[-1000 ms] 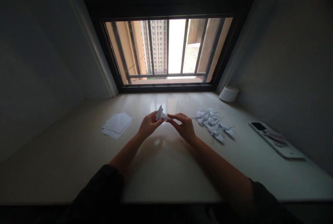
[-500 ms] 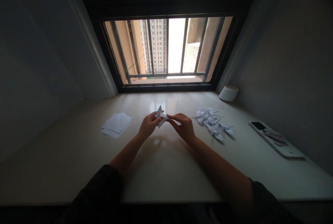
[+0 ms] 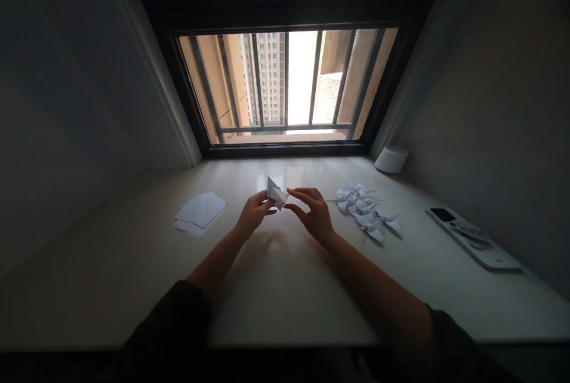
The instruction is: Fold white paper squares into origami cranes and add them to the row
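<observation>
My left hand (image 3: 255,213) pinches a piece of white folded paper (image 3: 276,194) between thumb and fingers, above the middle of the white surface. One pointed flap of the paper stands up at its upper left, and a broader folded part faces right. Close to that right end is my right hand (image 3: 314,211), its thumb and index finger apart on either side of the paper's edge. Whether a fingertip still touches the paper is too small to make out. To the right lies a cluster of several white folded paper cranes (image 3: 364,208).
Left of my hands lies a loose stack of white paper sheets (image 3: 200,214). A phone (image 3: 474,239) with objects on its case lies at the far right. A white cylindrical object (image 3: 392,160) stands in the back right corner. Behind the white sill (image 3: 285,294) is a barred, dark-framed window (image 3: 285,148).
The right thumb and index finger have spread apart from their pinch on the paper. The folded paper has turned in the left hand, its broader part now facing right.
</observation>
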{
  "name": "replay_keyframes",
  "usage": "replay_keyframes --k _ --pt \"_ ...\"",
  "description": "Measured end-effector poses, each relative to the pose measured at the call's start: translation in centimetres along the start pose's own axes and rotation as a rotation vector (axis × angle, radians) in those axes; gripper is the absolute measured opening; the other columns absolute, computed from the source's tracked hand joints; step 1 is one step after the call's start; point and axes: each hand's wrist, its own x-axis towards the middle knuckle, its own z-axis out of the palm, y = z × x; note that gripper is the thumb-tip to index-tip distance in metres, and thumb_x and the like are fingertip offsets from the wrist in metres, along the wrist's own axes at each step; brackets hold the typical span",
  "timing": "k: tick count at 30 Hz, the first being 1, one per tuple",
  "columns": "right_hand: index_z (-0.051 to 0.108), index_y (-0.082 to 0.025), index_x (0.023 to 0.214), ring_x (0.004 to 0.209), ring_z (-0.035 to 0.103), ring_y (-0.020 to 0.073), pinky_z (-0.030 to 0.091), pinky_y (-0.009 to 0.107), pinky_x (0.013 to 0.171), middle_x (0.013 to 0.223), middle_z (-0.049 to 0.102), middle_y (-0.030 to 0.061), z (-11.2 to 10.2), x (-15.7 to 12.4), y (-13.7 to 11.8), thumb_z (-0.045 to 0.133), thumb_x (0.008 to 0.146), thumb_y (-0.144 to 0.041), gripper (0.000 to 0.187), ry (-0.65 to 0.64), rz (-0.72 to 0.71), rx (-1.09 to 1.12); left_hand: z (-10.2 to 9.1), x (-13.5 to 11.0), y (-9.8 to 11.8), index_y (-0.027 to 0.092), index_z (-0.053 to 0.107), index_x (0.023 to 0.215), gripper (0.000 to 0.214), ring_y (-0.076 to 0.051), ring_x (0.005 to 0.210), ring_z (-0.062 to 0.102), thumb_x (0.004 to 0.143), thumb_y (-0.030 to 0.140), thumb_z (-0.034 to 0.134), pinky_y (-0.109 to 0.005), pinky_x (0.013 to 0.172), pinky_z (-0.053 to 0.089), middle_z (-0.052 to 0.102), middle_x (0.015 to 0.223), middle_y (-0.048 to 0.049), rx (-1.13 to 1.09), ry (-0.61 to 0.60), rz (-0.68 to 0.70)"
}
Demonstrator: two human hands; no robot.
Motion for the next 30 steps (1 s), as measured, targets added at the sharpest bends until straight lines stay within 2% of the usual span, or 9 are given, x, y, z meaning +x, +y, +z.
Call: replay_keyframes --k 3,6,12,18,24,30 --pt "0.063 -0.032 0.111 0.092 0.058 0.0201 0.051 0.037 0.079 0.099 0.066 0.0040 0.2 0.0 0.2 0.067 0.077 -0.030 0.035 -0.007 0.067 0.082 0.0 0.1 -0.2 0.014 0.067 0.099 0.039 -0.023 0.089 0.063 0.069 0.038 0.069 -0.042 0.081 0.051 0.067 0.099 -0.0102 -0.026 0.028 0.008" --pt "0.065 -0.030 0.108 0.087 0.059 0.0190 0.052 0.034 0.072 0.096 0.065 0.0047 0.4 0.0 0.2 0.065 0.079 -0.032 0.030 -0.027 0.130 0.185 -0.1 0.2 -0.5 0.014 0.066 0.102 0.041 -0.023 0.087 0.064 0.070 0.040 0.068 -0.043 0.082 0.050 0.068 0.097 -0.0100 -0.003 0.007 0.001" --pt "0.067 -0.029 0.103 0.090 0.058 0.0195 0.051 0.034 0.072 0.098 0.065 0.0046 0.5 0.1 0.0 0.065 0.078 -0.032 0.026 -0.047 0.140 0.271 -0.1 0.1 -0.5 0.017 0.065 0.107 0.041 -0.021 0.085 0.064 0.071 0.037 0.068 -0.039 0.079 0.050 0.069 0.095 -0.0086 0.038 -0.051 -0.005" --pt "0.067 -0.027 0.099 0.087 0.058 0.0193 0.049 0.035 0.075 0.095 0.065 0.0039 0.5 0.0 -0.1 0.066 0.076 -0.033 0.024 -0.045 0.169 0.247 0.0 0.2 -0.9 0.017 0.063 0.111 0.047 -0.021 0.082 0.064 0.068 0.033 0.071 -0.037 0.077 0.051 0.070 0.094 -0.0076 0.010 -0.028 0.004" --pt "0.062 -0.027 0.109 0.082 0.060 0.0197 0.048 0.036 0.075 0.093 0.066 0.0038 0.7 -0.1 0.0 0.071 0.071 -0.035 0.040 -0.032 0.185 0.214 0.2 0.3 -1.4 0.013 0.062 0.114 0.057 -0.022 0.076 0.065 0.064 0.036 0.074 -0.038 0.075 0.051 0.071 0.083 -0.0083 -0.013 -0.035 -0.014" --pt "0.065 -0.027 0.107 0.081 0.058 0.0184 0.048 0.033 0.073 0.092 0.065 0.0038 0.6 -0.1 -0.1 0.066 0.076 -0.032 0.031 -0.061 0.159 0.216 0.2 0.4 -1.8 0.013 0.063 0.111 0.051 -0.021 0.080 0.065 0.066 0.034 0.073 -0.037 0.077 0.051 0.071 0.084 -0.0077 -0.015 -0.069 0.037"
